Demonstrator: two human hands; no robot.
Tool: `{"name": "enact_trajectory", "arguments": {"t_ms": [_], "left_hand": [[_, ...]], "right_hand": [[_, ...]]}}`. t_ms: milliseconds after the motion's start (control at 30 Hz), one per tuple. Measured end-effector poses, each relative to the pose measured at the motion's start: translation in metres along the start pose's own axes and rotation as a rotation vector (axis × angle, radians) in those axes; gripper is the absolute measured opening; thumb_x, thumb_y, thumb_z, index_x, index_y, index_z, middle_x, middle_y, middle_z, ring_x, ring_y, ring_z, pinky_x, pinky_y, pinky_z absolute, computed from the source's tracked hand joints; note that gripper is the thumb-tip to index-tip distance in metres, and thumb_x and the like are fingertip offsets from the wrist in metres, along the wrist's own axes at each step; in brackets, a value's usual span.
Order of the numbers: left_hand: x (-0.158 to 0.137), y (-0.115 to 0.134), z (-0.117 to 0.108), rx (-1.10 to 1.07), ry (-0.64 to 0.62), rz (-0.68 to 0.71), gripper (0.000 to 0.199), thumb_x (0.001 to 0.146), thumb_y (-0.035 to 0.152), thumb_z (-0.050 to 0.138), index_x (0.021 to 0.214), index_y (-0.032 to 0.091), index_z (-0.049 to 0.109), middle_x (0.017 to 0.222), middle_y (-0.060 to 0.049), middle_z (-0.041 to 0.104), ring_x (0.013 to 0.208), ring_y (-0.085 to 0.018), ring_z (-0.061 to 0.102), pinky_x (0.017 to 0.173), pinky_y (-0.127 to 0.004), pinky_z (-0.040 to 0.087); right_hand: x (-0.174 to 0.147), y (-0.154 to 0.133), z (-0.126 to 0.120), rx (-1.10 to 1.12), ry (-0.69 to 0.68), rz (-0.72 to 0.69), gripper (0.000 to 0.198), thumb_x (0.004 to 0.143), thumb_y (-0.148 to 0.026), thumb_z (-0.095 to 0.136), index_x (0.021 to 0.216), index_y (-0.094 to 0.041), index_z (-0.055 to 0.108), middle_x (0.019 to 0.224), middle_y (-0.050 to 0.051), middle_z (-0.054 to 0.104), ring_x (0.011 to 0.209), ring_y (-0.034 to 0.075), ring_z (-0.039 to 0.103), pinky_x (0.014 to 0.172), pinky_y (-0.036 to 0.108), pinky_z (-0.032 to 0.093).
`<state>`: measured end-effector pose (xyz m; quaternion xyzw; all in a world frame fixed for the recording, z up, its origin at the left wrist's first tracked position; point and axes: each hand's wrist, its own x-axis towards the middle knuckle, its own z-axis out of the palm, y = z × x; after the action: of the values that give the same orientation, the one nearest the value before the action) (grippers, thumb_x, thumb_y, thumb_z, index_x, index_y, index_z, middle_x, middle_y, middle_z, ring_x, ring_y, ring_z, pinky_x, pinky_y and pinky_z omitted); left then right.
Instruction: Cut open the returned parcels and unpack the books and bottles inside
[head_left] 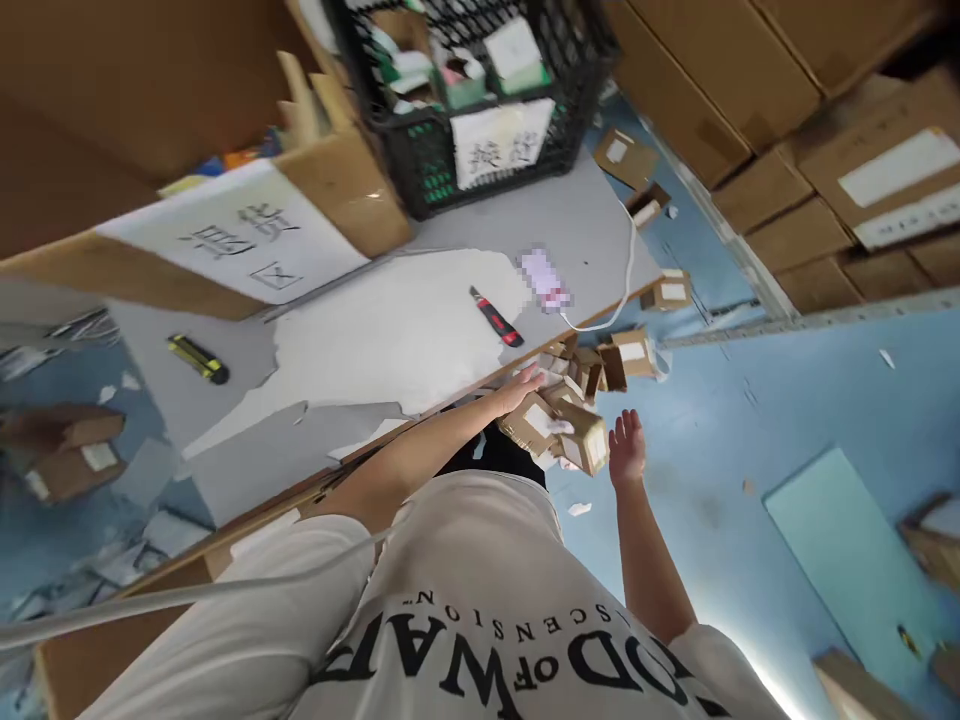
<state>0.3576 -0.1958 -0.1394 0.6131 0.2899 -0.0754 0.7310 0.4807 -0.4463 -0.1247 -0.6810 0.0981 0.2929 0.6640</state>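
Small cardboard boxes (529, 425), several with white labels, clustered just beyond the table's (600, 225) near edge, toward the right corner. Left hand (519, 390) at the cluster's table side, fingers stretched out, not clenched; contact with the cardboard cannot be told. Right hand (627, 455) on the other side, apart from the boxes; fingers straight, released, holding nothing. On the table: red-and-black cutter (496, 317) close to the near edge; beside it a blurred pale device (544, 278), white cable (628, 260) running toward the right edge. Yellow-and-black cutter (198, 359) near the left edge. Far edge: black crate (405, 165), paper-signed carton (360, 190) left of it. Blue floor (712, 420) right of the table.
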Motion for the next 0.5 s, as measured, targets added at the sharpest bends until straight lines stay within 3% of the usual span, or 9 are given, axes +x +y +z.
{"name": "enact_trajectory", "arguments": {"t_ms": [133, 233, 300, 400, 500], "left_hand": [[-0.060, 0.011, -0.060, -0.187, 0.244, 0.193, 0.091, 0.074, 0.078, 0.050, 0.145, 0.023, 0.038, 0.156, -0.012, 0.028, 0.145, -0.032, 0.024, 0.118, -0.048, 0.021], [-0.123, 0.000, -0.100, -0.258, 0.564, 0.378, 0.083, 0.074, 0.074, 0.057, 0.137, 0.020, 0.050, 0.150, -0.015, 0.039, 0.142, -0.033, 0.031, 0.118, -0.050, 0.019], [-0.170, -0.019, -0.114, -0.296, 0.805, 0.459, 0.076, 0.075, 0.069, 0.059, 0.133, 0.020, 0.054, 0.148, -0.015, 0.042, 0.141, -0.032, 0.033, 0.118, -0.050, 0.019], [-0.239, -0.059, -0.110, -0.336, 1.166, 0.485, 0.078, 0.073, 0.068, 0.062, 0.132, 0.018, 0.053, 0.147, -0.017, 0.044, 0.140, -0.031, 0.035, 0.118, -0.048, 0.022], [-0.298, -0.104, -0.079, -0.389, 1.502, 0.395, 0.082, 0.071, 0.071, 0.062, 0.131, 0.015, 0.052, 0.145, -0.019, 0.046, 0.138, -0.032, 0.038, 0.117, -0.049, 0.025]], "right_hand": [[0.019, -0.025, 0.094, 0.007, -0.364, -0.160, 0.063, 0.082, -0.056, 0.049, 0.139, -0.030, 0.044, 0.155, 0.006, 0.034, 0.143, 0.020, 0.032, 0.117, 0.048, 0.019], [0.022, -0.033, 0.172, -0.061, -0.653, -0.197, 0.060, 0.081, -0.053, 0.055, 0.136, -0.030, 0.048, 0.151, 0.006, 0.040, 0.140, 0.018, 0.037, 0.117, 0.045, 0.021], [0.017, -0.031, 0.222, -0.143, -0.815, -0.208, 0.060, 0.080, -0.052, 0.059, 0.134, -0.029, 0.050, 0.150, 0.007, 0.042, 0.139, 0.018, 0.038, 0.117, 0.044, 0.022], [-0.001, -0.018, 0.287, -0.255, -1.019, -0.224, 0.064, 0.077, -0.052, 0.063, 0.133, -0.025, 0.051, 0.149, 0.010, 0.043, 0.138, 0.019, 0.040, 0.117, 0.044, 0.022], [-0.035, 0.002, 0.338, -0.350, -1.203, -0.214, 0.064, 0.076, -0.053, 0.065, 0.132, -0.025, 0.051, 0.147, 0.011, 0.045, 0.137, 0.020, 0.042, 0.116, 0.046, 0.025]]}}
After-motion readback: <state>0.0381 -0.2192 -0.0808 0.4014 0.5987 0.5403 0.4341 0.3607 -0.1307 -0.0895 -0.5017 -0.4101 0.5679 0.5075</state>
